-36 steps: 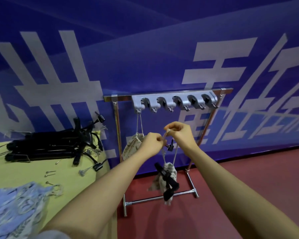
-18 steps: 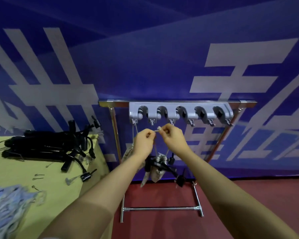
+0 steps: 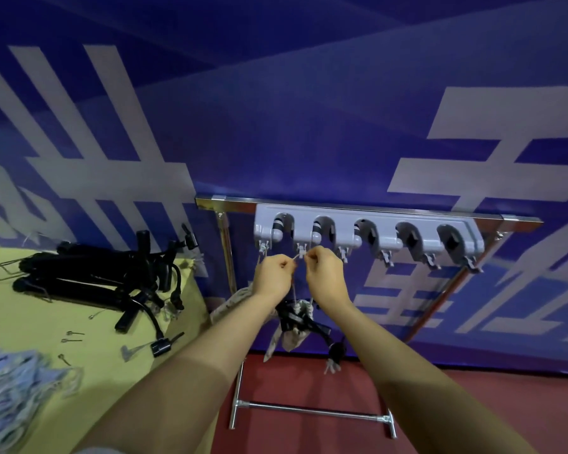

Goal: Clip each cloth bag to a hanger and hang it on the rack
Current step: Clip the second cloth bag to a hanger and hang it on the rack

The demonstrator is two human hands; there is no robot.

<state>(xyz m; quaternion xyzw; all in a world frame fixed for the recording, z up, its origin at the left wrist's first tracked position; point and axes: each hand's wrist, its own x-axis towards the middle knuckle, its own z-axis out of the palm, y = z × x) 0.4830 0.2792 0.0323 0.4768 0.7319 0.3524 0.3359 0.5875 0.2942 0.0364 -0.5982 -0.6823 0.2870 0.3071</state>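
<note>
Up near the middle of the scene, a chrome tube rack (image 3: 368, 204) carries a long grey moulded plastic holder (image 3: 368, 239) with five rounded arch slots and small metal hooks (image 3: 386, 258) hanging from its lower edge. Both forearms reach far forward, bare, wrists raised level with those hooks. The left hand (image 3: 272, 276) has its fingers curled into a loose fist, thumb and forefinger pinched on a thin pale cord (image 3: 295, 290); the right hand (image 3: 325, 273), just beside it, is curled likewise and pinches the same cord's upper end right under the second hook from the left. Below the knuckles the cord runs down to a crumpled beige patterned cloth bag (image 3: 292, 332), soft and wrinkled, clipped to a black plastic hanger (image 3: 309, 322) that dangles tilted between the two wrists. A second beige bag (image 3: 233, 303) hangs further left, partly hidden by the left forearm. On the left, a yellow-green table (image 3: 79, 355) holds a glossy heap of black hangers (image 3: 105, 280), a few small metal pins (image 3: 71, 339), and pale blue fabric (image 3: 10, 385) bunched at the near edge
</note>
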